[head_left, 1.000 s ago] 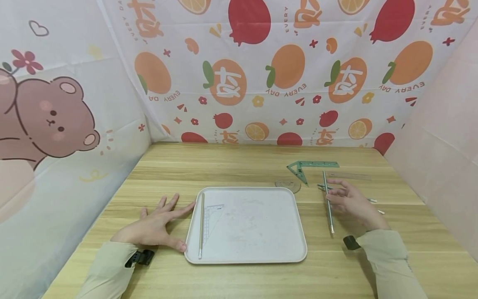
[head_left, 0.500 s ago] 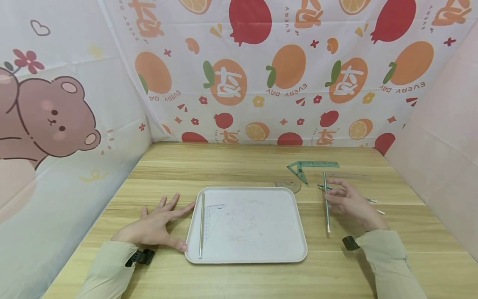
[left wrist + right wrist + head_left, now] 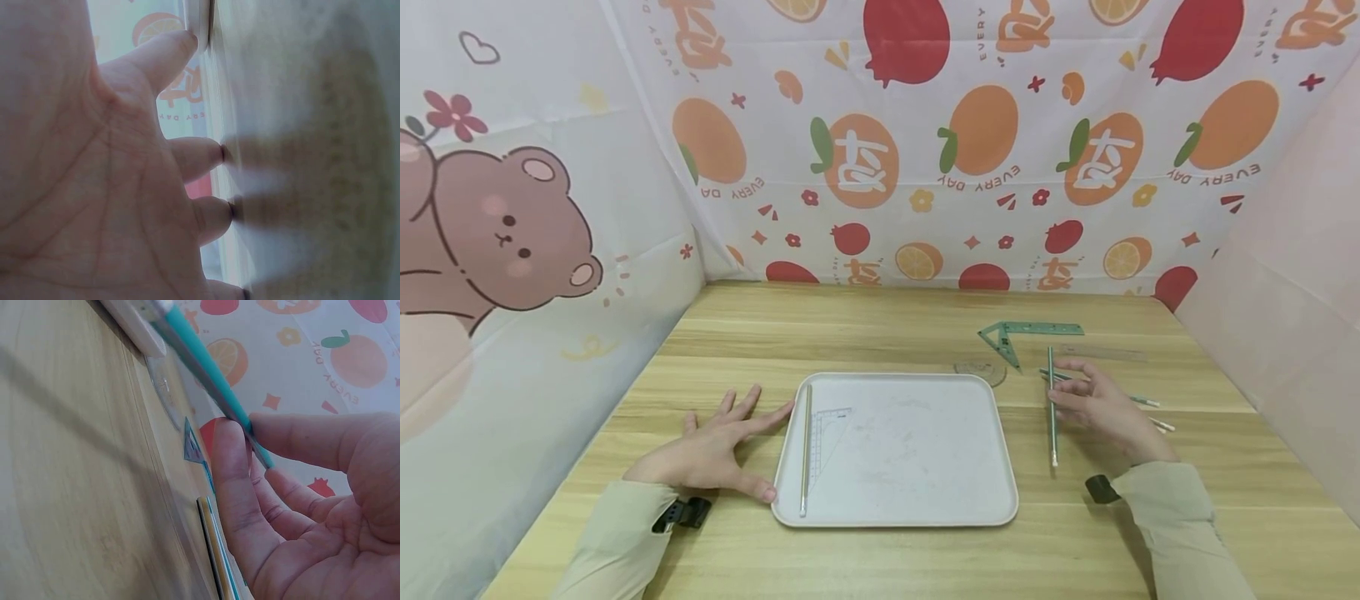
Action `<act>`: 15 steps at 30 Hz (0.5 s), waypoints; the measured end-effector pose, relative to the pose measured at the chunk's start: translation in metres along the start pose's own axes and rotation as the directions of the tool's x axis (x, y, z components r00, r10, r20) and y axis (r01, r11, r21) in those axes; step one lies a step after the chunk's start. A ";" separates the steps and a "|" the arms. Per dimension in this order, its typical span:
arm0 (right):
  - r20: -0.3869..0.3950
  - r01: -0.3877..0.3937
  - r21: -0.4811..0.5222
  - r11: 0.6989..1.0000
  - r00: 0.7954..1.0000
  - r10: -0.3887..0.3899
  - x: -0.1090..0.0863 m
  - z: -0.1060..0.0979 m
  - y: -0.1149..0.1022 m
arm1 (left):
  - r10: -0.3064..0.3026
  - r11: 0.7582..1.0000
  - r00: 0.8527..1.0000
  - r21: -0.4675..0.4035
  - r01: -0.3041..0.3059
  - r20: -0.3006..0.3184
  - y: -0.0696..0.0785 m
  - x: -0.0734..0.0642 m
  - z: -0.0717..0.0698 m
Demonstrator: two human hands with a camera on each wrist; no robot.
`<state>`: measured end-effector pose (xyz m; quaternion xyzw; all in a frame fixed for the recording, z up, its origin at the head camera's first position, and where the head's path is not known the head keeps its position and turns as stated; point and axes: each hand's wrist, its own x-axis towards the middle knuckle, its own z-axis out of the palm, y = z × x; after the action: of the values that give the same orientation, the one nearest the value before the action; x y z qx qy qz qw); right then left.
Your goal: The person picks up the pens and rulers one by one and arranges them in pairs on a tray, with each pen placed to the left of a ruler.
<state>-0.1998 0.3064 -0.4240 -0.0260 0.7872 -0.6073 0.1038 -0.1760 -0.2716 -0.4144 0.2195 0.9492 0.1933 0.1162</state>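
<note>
My right hand pinches a green pencil between thumb and fingers, right of the tray; its white eraser end points toward me. In the right wrist view the same pencil runs diagonally, raised above the table. More pencils lie beneath that hand, partly covered by it. My left hand is spread on the table, with thumb and index fingertip at the left rim of the white tray. Inside the tray, near its left side, lie a gold pencil and a clear set square.
Behind the tray's right corner lies a clear protractor. Farther back is a green folding ruler-like piece with a triangular end, and a clear ruler lies right of it. Fabric with printed fruit hangs behind the wooden table.
The pencil in my right hand has swung more upright in the head view, its eraser end shifting left. My left hand keeps its place at the tray.
</note>
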 end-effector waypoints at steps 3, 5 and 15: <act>0.000 0.001 -0.005 1.000 1.000 -0.001 0.001 0.000 0.001 | -0.002 1.000 1.000 -0.010 0.002 -0.005 -0.001 0.001 0.000; -0.001 -0.002 -0.004 1.000 1.000 0.002 0.001 0.001 0.000 | -0.005 1.000 1.000 -0.018 0.005 -0.007 -0.001 0.001 0.000; -0.002 -0.004 -0.002 1.000 1.000 0.004 0.003 0.007 -0.002 | -0.015 1.000 1.000 -0.027 0.015 0.001 -0.001 0.003 0.001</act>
<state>-0.2016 0.2987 -0.4242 -0.0238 0.7879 -0.6064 0.1043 -0.1784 -0.2710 -0.4165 0.2110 0.9480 0.2049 0.1212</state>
